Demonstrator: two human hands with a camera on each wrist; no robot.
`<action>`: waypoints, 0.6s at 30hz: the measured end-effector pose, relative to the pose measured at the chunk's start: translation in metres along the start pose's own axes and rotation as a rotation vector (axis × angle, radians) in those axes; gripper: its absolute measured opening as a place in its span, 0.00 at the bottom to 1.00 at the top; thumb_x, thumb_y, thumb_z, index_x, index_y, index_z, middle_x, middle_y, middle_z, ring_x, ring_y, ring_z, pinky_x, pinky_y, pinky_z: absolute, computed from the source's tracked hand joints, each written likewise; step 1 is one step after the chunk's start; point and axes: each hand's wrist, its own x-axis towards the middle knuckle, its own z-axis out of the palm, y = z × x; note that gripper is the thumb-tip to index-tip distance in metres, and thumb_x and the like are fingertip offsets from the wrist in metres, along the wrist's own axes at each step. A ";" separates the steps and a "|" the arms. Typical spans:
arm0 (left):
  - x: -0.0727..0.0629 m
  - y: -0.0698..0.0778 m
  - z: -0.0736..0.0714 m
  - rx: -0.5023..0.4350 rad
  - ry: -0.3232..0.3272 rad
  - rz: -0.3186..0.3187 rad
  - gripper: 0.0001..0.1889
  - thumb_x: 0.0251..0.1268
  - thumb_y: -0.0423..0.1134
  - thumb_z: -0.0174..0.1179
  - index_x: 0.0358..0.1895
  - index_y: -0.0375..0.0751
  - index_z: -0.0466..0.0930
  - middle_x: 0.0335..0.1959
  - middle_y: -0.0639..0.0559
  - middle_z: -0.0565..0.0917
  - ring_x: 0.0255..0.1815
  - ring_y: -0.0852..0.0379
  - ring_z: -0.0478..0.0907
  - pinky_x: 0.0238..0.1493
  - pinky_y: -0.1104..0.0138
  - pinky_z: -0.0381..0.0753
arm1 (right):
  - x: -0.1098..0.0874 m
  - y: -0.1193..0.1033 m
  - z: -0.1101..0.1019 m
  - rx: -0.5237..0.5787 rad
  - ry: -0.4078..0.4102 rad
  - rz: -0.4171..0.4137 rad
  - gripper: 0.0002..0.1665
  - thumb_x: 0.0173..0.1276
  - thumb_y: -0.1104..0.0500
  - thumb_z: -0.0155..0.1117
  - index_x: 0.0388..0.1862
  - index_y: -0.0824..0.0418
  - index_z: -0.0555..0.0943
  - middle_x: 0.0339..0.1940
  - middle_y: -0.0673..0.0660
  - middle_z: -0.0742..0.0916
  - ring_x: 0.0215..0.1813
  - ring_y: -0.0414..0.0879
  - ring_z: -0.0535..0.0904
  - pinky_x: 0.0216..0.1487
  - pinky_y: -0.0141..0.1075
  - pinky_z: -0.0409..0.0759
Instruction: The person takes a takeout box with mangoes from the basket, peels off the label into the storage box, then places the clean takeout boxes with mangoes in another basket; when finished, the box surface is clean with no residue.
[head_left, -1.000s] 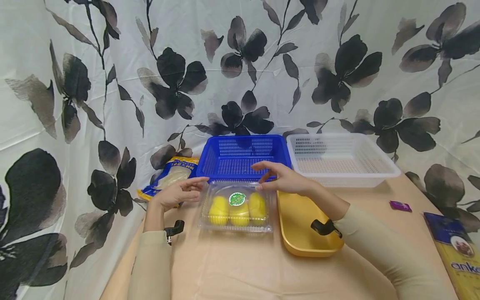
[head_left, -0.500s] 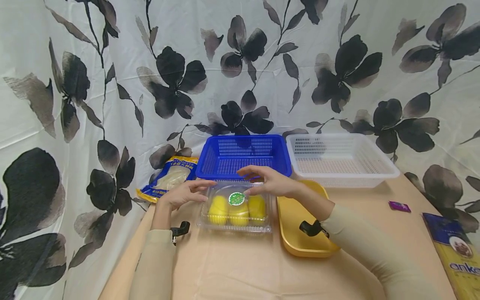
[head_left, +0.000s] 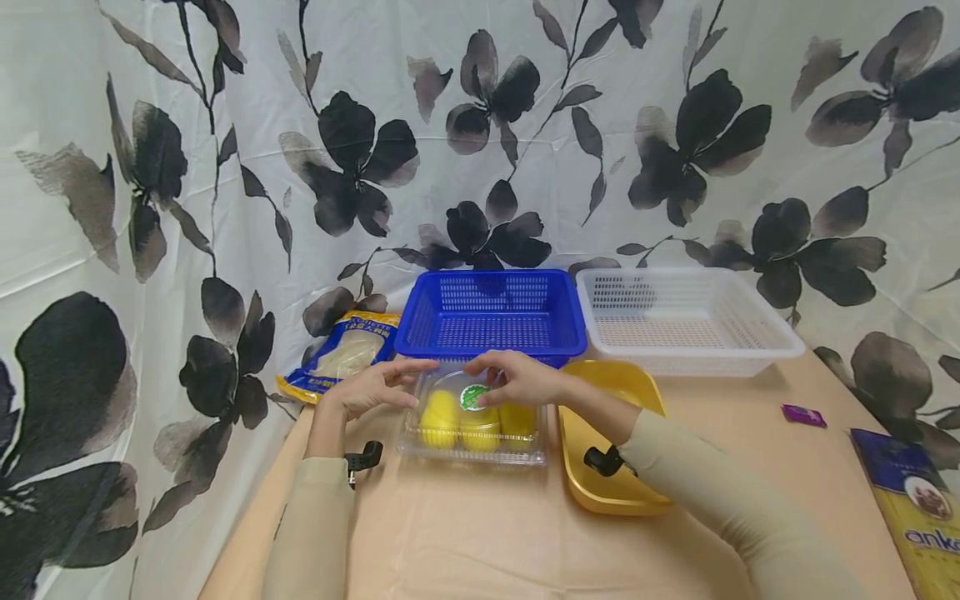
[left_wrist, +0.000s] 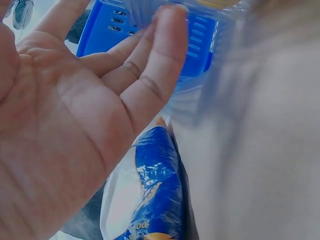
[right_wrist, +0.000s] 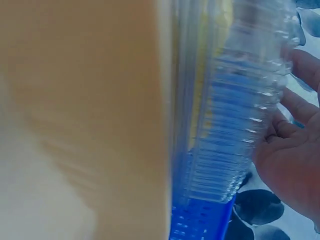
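A clear plastic clamshell box with a ribbed rim stands in front of the blue basket. Inside lie yellow rounded items, and a round green-and-white sticker marks the lid. My left hand is at the box's left back corner, fingers loosely extended. Over the lid's right part is my right hand, fingers relaxed and thumb beside the sticker, partly hiding the yellow items. In the right wrist view, the ribbed side of the box rises beside my palm.
A yellow tray lies right of the box under my right forearm. Behind it stands a white basket. A blue-and-yellow bag lies at back left. A small purple packet and an "ankc"-lettered pack lie at right.
My right hand has moved left across the lid, its thumb now at the sticker. My left hand has shifted slightly right toward the box. The box has stayed in place.
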 end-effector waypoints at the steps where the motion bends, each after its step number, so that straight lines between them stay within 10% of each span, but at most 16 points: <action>1: 0.000 0.000 0.000 0.005 -0.001 -0.005 0.40 0.63 0.42 0.75 0.78 0.55 0.70 0.83 0.55 0.61 0.83 0.34 0.54 0.78 0.35 0.60 | 0.001 0.003 0.001 -0.015 0.005 0.004 0.31 0.70 0.54 0.74 0.69 0.60 0.79 0.63 0.56 0.85 0.55 0.51 0.80 0.61 0.41 0.83; 18: -0.002 -0.009 0.011 0.030 0.018 -0.013 0.40 0.69 0.46 0.70 0.80 0.71 0.62 0.86 0.58 0.55 0.85 0.37 0.50 0.80 0.31 0.48 | 0.003 0.019 0.005 -0.097 0.023 -0.003 0.24 0.69 0.53 0.75 0.63 0.57 0.85 0.49 0.59 0.80 0.45 0.47 0.75 0.45 0.32 0.76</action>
